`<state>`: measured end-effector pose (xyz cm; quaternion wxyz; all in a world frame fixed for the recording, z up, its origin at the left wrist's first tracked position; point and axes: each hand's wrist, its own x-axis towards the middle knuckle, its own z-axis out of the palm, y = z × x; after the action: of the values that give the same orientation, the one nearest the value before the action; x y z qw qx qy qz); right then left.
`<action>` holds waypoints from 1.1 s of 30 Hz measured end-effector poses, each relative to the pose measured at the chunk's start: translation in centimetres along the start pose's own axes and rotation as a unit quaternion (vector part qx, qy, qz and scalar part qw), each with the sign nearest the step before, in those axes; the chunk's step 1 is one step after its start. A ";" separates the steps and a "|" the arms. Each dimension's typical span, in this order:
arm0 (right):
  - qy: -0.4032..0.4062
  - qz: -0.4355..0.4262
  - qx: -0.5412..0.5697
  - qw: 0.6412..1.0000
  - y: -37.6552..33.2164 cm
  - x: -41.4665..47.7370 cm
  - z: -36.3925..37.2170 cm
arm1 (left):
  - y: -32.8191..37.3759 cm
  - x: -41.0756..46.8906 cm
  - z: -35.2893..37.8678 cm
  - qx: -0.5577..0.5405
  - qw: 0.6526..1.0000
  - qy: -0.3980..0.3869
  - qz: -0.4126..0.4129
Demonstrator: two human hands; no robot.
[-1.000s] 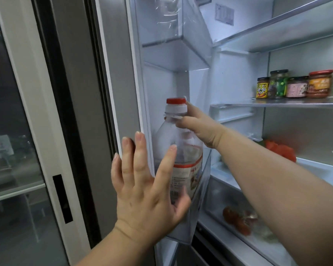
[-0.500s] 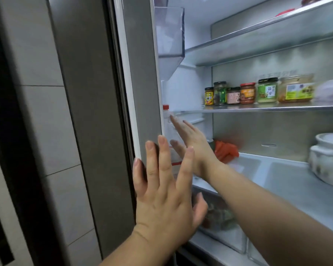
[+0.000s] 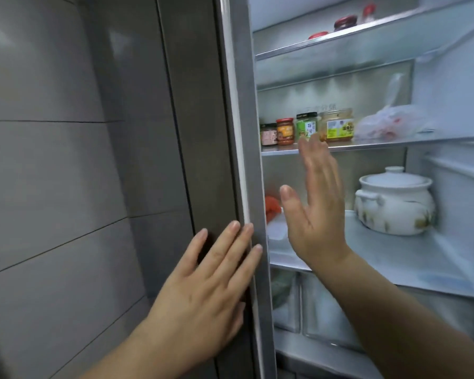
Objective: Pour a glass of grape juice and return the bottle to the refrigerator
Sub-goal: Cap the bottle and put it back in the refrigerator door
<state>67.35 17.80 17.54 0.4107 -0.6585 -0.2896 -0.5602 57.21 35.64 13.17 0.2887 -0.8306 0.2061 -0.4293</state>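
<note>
fridge shelves [image 3: 367, 144] | left hand [image 3: 203, 285] flat on door [image 3: 200, 132] | right hand [image 3: 318, 214] outstretched

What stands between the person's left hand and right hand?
In the head view, the grey edge of the refrigerator door, with its white seal strip, stands between the left hand, flat on the door, and the right hand.
</note>
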 end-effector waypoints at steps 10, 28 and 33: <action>-0.230 0.010 -0.148 0.962 -3.6 -1.2 0.2 | 1.7 3.5 4.2 -0.029 0.998 0.037 0.032; -0.244 0.212 -0.272 0.906 0.2 -5.7 -1.8 | 4.7 11.0 10.1 -0.187 0.981 0.047 0.023; -0.233 0.229 -0.374 0.868 2.4 -8.7 -6.4 | 4.9 12.2 11.5 -0.163 0.986 0.031 0.015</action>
<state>64.42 11.79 8.75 0.1712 -0.9220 0.0135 -0.3469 73.01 28.24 11.81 0.1491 -0.8499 0.2948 -0.4105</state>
